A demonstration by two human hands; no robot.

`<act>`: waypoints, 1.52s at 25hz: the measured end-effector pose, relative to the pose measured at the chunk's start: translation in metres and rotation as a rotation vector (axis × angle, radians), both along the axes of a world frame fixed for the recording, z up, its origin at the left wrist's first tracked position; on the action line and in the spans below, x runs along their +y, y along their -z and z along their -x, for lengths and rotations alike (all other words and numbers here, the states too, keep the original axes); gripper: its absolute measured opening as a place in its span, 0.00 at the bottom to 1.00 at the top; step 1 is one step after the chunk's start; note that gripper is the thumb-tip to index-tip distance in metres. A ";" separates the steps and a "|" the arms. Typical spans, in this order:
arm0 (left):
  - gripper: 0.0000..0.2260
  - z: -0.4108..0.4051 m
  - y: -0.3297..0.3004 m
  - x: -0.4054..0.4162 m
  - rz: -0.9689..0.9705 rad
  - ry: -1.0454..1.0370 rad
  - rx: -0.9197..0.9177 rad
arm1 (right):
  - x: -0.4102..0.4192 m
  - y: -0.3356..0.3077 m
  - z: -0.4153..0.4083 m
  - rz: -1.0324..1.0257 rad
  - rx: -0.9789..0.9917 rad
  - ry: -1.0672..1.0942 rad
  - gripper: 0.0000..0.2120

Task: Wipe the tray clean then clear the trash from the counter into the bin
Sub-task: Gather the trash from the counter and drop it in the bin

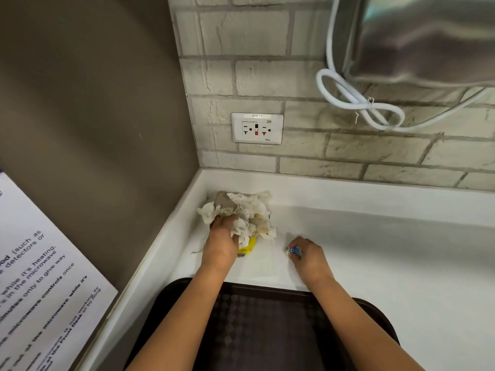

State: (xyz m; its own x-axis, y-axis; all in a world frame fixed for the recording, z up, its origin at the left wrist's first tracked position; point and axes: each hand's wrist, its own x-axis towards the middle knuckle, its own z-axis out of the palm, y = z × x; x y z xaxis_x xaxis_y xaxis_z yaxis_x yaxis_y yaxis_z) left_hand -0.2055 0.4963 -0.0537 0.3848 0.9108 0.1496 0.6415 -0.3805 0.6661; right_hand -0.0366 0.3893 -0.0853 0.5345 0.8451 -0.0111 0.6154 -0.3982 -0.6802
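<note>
A dark brown tray (375, 314) lies on the white counter (401, 263) at the near edge, under both forearms. In the back left corner sits a heap of crumpled, stained paper napkins (249, 207). My left hand (221, 245) grips the heap from the near side. A yellow wrapper (249, 247) with a barcode pokes out beneath that hand. To the right, my right hand (308, 255) pinches a small blue and clear wrapper (294, 250) just above the counter.
A brown side panel (107, 129) with a printed microwave notice (40, 277) walls the left. On the brick back wall are a power outlet (257, 128) and a looped white cable (359, 103) under a steel appliance (428, 41).
</note>
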 end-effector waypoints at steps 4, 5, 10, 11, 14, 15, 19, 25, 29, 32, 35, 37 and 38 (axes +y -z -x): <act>0.23 0.000 0.005 -0.001 -0.041 0.134 0.245 | 0.000 0.003 0.003 0.011 -0.028 0.024 0.07; 0.21 0.000 0.002 -0.002 -0.004 0.117 0.193 | 0.000 0.004 0.003 0.014 -0.033 0.023 0.07; 0.14 0.007 -0.031 -0.007 0.046 -0.140 -0.218 | 0.000 0.007 0.002 0.011 -0.052 0.019 0.07; 0.13 0.008 -0.040 -0.009 0.049 -0.169 -0.280 | 0.001 0.007 0.002 0.009 -0.044 0.020 0.07; 0.12 0.012 -0.066 -0.016 0.120 -0.191 -0.438 | 0.000 0.002 0.001 0.014 0.034 0.031 0.05; 0.12 0.014 -0.072 -0.019 0.146 -0.185 -0.478 | -0.003 -0.003 0.000 0.014 0.072 0.040 0.05; 0.10 0.017 -0.087 -0.040 0.312 -0.087 -0.617 | -0.032 -0.037 0.005 -0.184 0.163 0.054 0.10; 0.09 0.014 -0.103 -0.126 0.504 0.146 -0.645 | -0.127 -0.095 0.029 -0.452 0.240 0.119 0.11; 0.11 0.014 -0.103 -0.192 0.577 0.332 -0.599 | -0.197 -0.110 0.052 -0.508 0.228 0.190 0.10; 0.12 0.011 -0.092 -0.237 0.580 0.416 -0.507 | -0.248 -0.104 0.063 -0.514 0.216 0.271 0.11; 0.11 0.012 -0.086 -0.280 0.598 0.451 -0.494 | -0.293 -0.091 0.068 -0.490 0.199 0.332 0.09; 0.11 0.008 -0.083 -0.313 0.605 0.499 -0.456 | -0.326 -0.081 0.068 -0.496 0.183 0.370 0.10; 0.12 0.005 -0.082 -0.330 0.609 0.531 -0.437 | -0.343 -0.076 0.067 -0.507 0.176 0.392 0.10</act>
State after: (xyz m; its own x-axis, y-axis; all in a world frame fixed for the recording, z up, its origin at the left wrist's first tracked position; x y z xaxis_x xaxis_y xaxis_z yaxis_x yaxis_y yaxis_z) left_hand -0.2106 0.1665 0.0282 0.7972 0.5999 -0.0676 0.1266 -0.0567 0.9903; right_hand -0.1034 0.0468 -0.0097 0.8297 0.5122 0.2218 0.3532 -0.1740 -0.9192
